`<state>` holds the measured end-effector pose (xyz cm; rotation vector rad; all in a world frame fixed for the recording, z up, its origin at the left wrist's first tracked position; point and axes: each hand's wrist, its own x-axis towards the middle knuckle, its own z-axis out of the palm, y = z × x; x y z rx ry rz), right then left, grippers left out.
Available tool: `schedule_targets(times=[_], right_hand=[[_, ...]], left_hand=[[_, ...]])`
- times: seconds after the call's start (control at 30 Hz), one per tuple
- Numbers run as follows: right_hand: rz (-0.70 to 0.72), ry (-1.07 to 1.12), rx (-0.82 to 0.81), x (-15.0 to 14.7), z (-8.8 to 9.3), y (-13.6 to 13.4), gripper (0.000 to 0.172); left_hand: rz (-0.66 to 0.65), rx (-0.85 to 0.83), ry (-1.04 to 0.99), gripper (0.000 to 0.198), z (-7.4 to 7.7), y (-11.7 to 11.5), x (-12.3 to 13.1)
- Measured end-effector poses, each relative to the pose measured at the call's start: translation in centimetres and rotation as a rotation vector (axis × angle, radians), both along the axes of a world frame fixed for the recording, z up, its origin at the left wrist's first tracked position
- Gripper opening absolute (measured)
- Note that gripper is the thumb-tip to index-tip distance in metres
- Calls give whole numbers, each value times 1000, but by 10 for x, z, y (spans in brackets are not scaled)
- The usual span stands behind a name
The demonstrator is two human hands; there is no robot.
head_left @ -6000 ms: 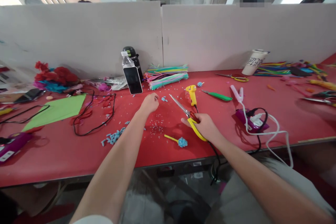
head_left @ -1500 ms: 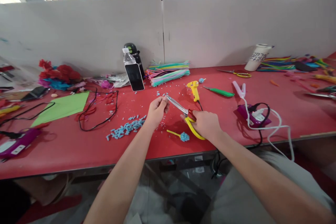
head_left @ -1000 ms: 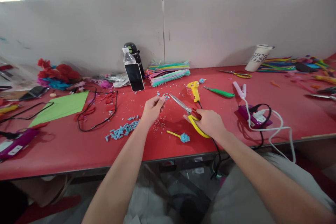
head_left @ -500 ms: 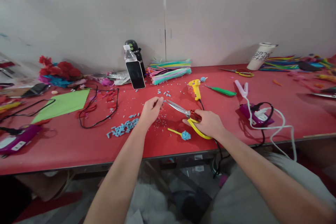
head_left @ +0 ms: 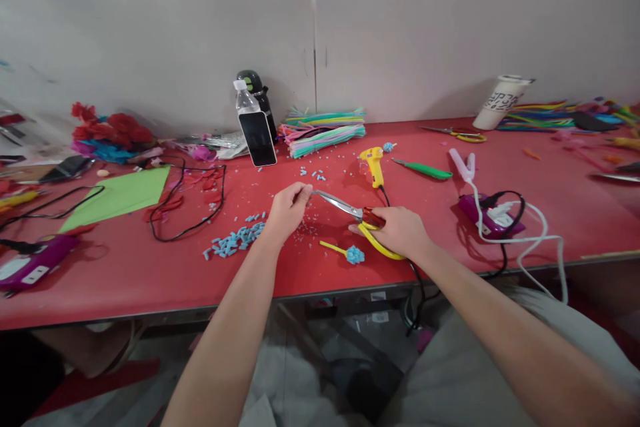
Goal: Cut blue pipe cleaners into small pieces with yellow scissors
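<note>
Head view: the right hand (head_left: 400, 232) is clamped on the yellow loop handles of a pair of scissors (head_left: 345, 208), fingers curled through and around the plastic. The steel blades lie almost closed and point toward 10 o'clock, low over the table (head_left: 125, 280). The left hand (head_left: 287, 208) meets the blade tips with thumb and fingertips (head_left: 305, 191) pinched together. Whatever sits between them is too small to make out. Both hands hover near the front middle of the red, felt-like tabletop. At 8 o'clock from the left hand lies a loose heap of short, fuzzy blue snippets (head_left: 235, 240), with finer crumbs scattered under the blades. At 6 o'clock from the scissors rests a small blue tuft on a yellow stem (head_left: 345, 252). At 12 o'clock from the right hand stands a yellow glue gun (head_left: 373, 165), whose black cord runs past the wrist and over the table edge. A green-handled tool (head_left: 423, 170) lies at 2 o'clock. Farther back, at 11 o'clock, a dark phone (head_left: 257, 139) leans on a clear bottle, beside a bundle of pastel pipe cleaners (head_left: 325, 133). A green paper sheet (head_left: 120, 193) and a looped black cable (head_left: 190, 200) lie at 9 o'clock. A purple power strip (head_left: 487, 213) with a white cord sits at 3 o'clock. Nothing stands between the two hands but the blades.
</note>
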<state>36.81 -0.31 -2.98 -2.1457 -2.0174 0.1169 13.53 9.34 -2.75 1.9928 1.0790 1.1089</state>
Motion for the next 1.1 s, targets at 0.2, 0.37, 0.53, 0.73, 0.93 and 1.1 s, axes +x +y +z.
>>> schedule_targets(times=[0.2, 0.37, 0.53, 0.73, 0.93, 1.1], right_hand=[[-10, -23, -17, -2, 4, 2, 56], [-32, -20, -10, -1, 5, 2, 56], [-13, 9, -24, -2, 5, -1, 54], [17, -13, -13, -2, 5, 0, 56], [2, -35, -33, -1, 4, 1, 58], [-8, -49, -47, -1, 5, 3, 60]], left_hand=[[18, 18, 22, 38, 0, 1, 0], [33, 22, 38, 37, -1, 1, -1], [34, 12, 12, 37, 0, 1, 0], [22, 44, 31, 36, -1, 1, 0], [12, 44, 60, 35, -1, 1, 0], [13, 45, 67, 36, -2, 1, 0]])
